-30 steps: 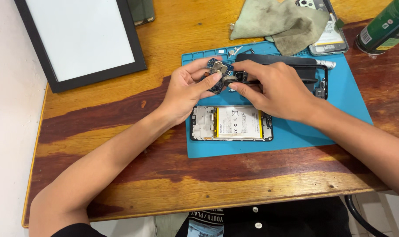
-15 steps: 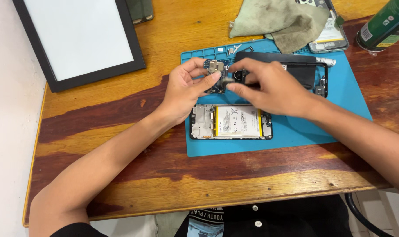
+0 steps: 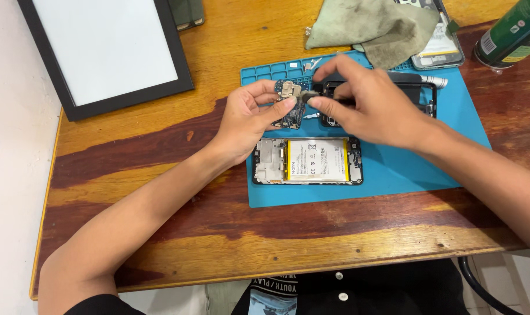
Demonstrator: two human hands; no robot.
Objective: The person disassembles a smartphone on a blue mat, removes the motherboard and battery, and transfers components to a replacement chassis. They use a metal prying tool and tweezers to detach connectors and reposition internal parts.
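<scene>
Circuit board (image 3: pixel 290 108), small and blue, sits pinched in the left hand (image 3: pixel 247 119) above the blue mat (image 3: pixel 393 169). Right hand (image 3: pixel 370 105) pinches a small tool on it, hiding the black frame (image 3: pixel 419 90). Open phone (image 3: pixel 307 161) lies below; cloth (image 3: pixel 376 23) behind.

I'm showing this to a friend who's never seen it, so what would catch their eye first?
Probably the two hands meeting over the blue mat: the left hand pinches a small circuit board while the right hand works a small tool against it. Just below lies an opened phone with its pale battery exposed.
</scene>
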